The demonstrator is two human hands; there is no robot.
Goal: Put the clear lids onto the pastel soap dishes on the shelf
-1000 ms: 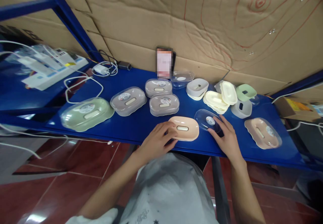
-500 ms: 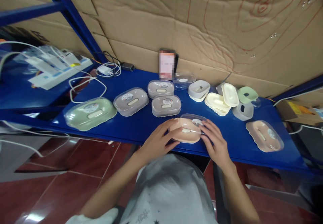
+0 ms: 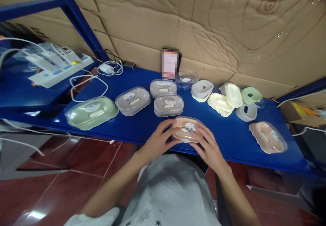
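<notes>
Hands, left hand (image 3: 157, 142) and right hand (image 3: 206, 146), clamp either end of peach soap box (image 3: 186, 131) with clear lid, at blue tabletop (image 3: 229, 141) front edge, grey boxes (image 3: 168, 105) behind.

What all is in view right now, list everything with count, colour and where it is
peach soap box: one, clear lid on, front edge, between both hands
second peach box: one, lidded, far right
grey boxes: three, lidded, middle
green box: one, lidded, left
clear lid: one, at the back
loose trays: several, white, cream, green, right back
phone: one, leaning on cardboard
charger: one, white, with cables, back left
shelf: one, blue
left hand: on the box's left side
right hand: on its right side
</notes>
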